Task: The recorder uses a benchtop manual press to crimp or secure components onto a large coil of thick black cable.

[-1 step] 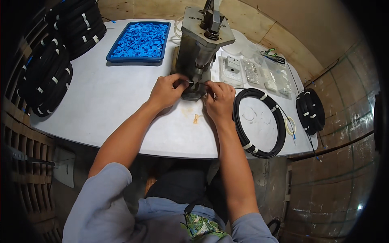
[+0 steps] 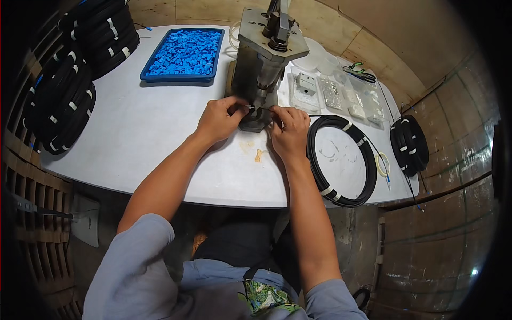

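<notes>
At the foot of a grey metal bench press (image 2: 258,69), both my hands work close to its lower tip. My right hand (image 2: 288,130) pinches a black cable (image 2: 317,116), which runs back to a coil of black cable (image 2: 370,165) on the right. The cable's short end points left, under the press tip. On the other side of the press, the fingers of my left hand (image 2: 217,121) are closed on a small piece with a pale tip, in line with the cable. The fingers and shadow mostly hide that piece.
A blue tray (image 2: 178,79) of small blue parts stands at the far left. Stacked cable coils (image 2: 61,106) line the left edge. Clear bags of small parts (image 2: 352,104), a metal block (image 2: 306,84) and pliers (image 2: 360,73) lie right of the press. Another coil (image 2: 409,145) sits at the right edge.
</notes>
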{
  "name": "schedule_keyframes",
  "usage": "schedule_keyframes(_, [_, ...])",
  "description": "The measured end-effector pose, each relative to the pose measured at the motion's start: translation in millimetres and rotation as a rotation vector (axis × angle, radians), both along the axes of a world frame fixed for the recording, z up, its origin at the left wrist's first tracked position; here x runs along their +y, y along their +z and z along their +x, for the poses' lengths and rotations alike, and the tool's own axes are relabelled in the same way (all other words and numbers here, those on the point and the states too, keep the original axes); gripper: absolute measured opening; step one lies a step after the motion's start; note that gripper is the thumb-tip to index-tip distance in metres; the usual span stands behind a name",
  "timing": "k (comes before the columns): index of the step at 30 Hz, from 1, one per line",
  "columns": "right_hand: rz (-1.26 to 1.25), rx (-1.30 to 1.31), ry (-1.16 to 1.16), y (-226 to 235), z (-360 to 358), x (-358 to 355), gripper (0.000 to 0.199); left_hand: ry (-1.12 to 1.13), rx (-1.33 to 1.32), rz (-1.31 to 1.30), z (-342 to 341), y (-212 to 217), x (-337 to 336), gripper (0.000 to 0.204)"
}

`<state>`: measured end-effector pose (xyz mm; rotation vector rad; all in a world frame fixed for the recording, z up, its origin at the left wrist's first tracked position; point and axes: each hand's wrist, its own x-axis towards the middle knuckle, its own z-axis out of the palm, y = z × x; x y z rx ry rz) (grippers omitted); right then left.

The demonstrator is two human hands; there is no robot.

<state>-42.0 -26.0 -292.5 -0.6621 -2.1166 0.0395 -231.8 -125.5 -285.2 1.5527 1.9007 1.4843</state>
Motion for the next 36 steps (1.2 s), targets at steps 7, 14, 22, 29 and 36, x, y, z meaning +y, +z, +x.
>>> schedule_keyframes(7, [-0.015,-0.001,0.002,1,-2,-3,0.023,0.005,-0.011,-0.026,-1,1,-2,0.026])
schedule_keyframes(14, [-0.014,-0.008,-0.007,2,-2,-6,0.027,0.013,-0.017,-0.045,-2,2,-3,0.026])
schedule_keyframes(22, [-0.025,-0.002,0.001,1,-1,-3,0.023,-0.002,-0.016,0.007,-2,-3,1,0.025])
schedule_keyframes(29, [-0.021,0.01,0.01,2,-2,-4,0.023,-0.01,-0.01,-0.002,-5,-6,2,0.025])
schedule_keyframes(36, [-0.004,0.013,0.01,2,-2,-3,0.023,-0.008,0.0,-0.023,-7,-6,4,0.025])
